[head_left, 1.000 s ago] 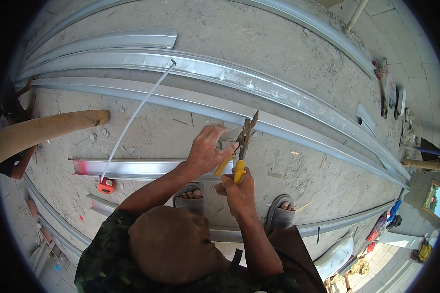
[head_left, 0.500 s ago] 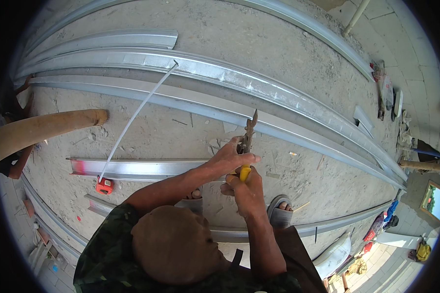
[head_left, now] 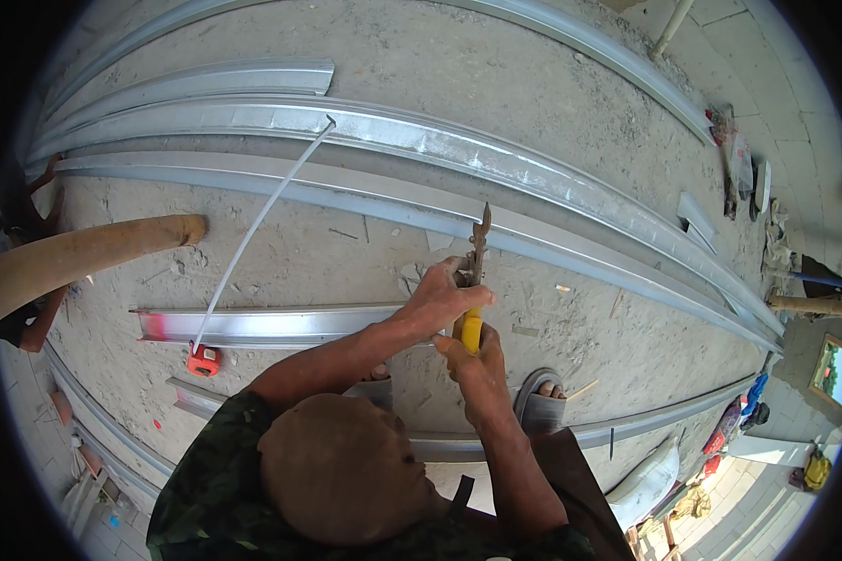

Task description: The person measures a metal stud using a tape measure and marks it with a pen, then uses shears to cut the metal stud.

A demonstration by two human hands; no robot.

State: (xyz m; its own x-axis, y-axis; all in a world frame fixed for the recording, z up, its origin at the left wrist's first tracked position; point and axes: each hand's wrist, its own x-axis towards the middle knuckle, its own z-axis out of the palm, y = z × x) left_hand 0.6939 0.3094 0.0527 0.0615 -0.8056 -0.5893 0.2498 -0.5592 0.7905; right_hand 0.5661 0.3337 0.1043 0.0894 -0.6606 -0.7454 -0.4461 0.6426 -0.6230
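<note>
A pair of tin snips (head_left: 477, 248) with dark metal jaws and yellow handles is held in front of me, its jaws pointing away toward the metal channels. My left hand (head_left: 440, 297) is closed round the snips near the pivot, below the jaws. Just nearer to me, my right hand (head_left: 477, 374) grips the yellow handle (head_left: 471, 332). Beyond the snips' tip runs a long galvanized steel channel (head_left: 384, 196), which the jaws overlap in view; I cannot tell whether they touch. A shorter channel (head_left: 281, 327) with a red mark at its end lies left of my hands.
A red tape measure (head_left: 204, 361) has its blade (head_left: 262, 224) stretched to another long channel (head_left: 421, 140). At left are a tan pole-like shape (head_left: 103, 245) and part of another person (head_left: 42, 201). My sandalled foot (head_left: 540, 402) stands on the dusty floor. A white sack (head_left: 647, 477) lies lower right.
My right hand has shifted its grip on the snips, its fingers drawing closer in, and more of the yellow handle shows. My left hand stays near the pivot.
</note>
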